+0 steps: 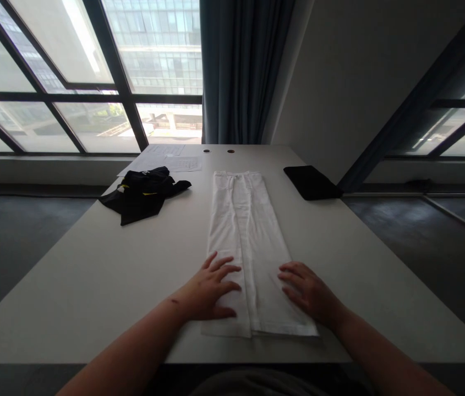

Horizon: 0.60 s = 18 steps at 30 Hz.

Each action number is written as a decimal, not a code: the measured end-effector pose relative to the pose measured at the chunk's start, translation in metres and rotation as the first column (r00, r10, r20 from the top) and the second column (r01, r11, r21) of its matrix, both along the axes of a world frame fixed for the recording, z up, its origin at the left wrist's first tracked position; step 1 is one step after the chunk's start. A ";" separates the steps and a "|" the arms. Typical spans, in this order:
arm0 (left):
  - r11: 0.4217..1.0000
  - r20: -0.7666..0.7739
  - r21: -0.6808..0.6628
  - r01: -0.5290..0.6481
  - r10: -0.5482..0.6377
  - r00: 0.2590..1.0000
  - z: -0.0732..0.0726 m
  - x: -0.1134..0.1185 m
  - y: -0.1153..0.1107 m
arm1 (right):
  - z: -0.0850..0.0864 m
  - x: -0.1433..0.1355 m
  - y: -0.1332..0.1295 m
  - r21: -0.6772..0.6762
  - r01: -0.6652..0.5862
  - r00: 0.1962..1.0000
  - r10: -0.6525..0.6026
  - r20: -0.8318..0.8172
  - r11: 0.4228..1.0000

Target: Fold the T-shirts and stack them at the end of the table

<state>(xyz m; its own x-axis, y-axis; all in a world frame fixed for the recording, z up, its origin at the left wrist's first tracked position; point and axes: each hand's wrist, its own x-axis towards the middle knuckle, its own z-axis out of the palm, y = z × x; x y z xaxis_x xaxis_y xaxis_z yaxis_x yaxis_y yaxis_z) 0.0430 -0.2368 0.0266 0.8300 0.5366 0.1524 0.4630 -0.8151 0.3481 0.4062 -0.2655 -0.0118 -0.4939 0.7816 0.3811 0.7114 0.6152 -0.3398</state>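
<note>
White trousers (238,220) lie flat and lengthwise on the table, with the waistband at the far end and the leg hems toward me. My left hand (215,286) rests over the lower part of the left leg, its fingers spread and pointing right. At the outer edge of the right leg, my right hand (308,289) lies with its fingers stretched out over the cloth. Neither hand grips anything. Small wrinkles show in the cloth, and parts of the lower legs are hidden under my hands.
A crumpled black garment (145,190) with yellow details lies at the left of the white table (166,253). Printed papers (182,163) are behind it. A folded black cloth (311,182) sits near the right edge. A dark curtain (242,71) and windows stand beyond.
</note>
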 end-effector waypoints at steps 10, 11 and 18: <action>0.990 -0.166 -0.013 -0.141 0.137 0.977 -0.004 0.008 -0.035 | -0.009 0.020 -0.063 -0.072 -0.013 1.000 0.012 -0.011 0.997; 0.982 -0.162 -0.019 -0.190 0.185 0.969 -0.004 0.001 -0.034 | -0.010 0.020 -0.062 -0.057 0.019 0.999 -0.022 -0.045 0.998; 0.950 0.067 -0.155 -0.271 0.284 0.957 -0.015 -0.046 -0.028 | -0.004 0.018 -0.053 -0.114 -0.014 1.000 0.011 -0.029 0.993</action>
